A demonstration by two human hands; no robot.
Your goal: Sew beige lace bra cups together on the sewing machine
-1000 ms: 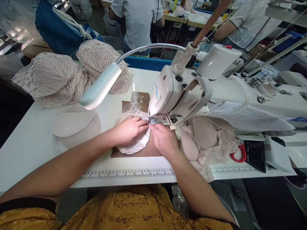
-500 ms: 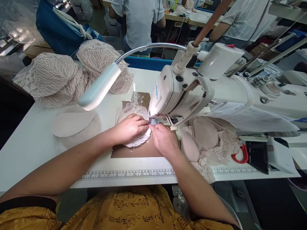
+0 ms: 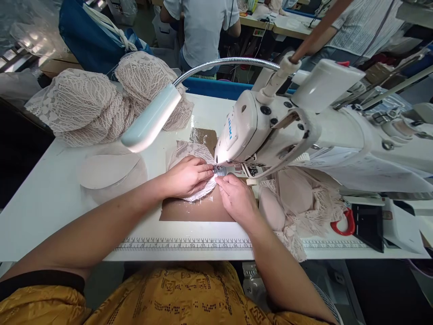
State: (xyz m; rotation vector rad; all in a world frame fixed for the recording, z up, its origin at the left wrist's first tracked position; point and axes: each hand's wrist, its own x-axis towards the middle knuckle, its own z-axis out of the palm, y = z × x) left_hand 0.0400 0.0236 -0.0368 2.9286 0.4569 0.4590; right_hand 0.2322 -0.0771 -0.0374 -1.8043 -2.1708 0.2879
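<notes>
A pale lace cup piece (image 3: 190, 151) lies on the white table (image 3: 50, 198) under the needle of a white sewing machine (image 3: 270, 128). My left hand (image 3: 186, 177) lies on top of the lace with fingers curled, pressing it down just left of the presser foot. My right hand (image 3: 237, 198) pinches the lace edge right in front of the needle. Part of the lace shows behind my left hand and a scalloped edge below it.
A stack of lace cups (image 3: 98, 99) sits at the back left, flat foam pads (image 3: 108, 167) in front of it. More beige cups (image 3: 291, 194) lie under the machine arm, with red-handled scissors (image 3: 343, 223) beside them. A gooseneck lamp (image 3: 152, 119) hangs over the table. Other people sit beyond.
The lace piece has fed away from me under the needle: less of it shows below my hands, more behind them. Both hands stayed at the presser foot. The camera shifted slightly.
</notes>
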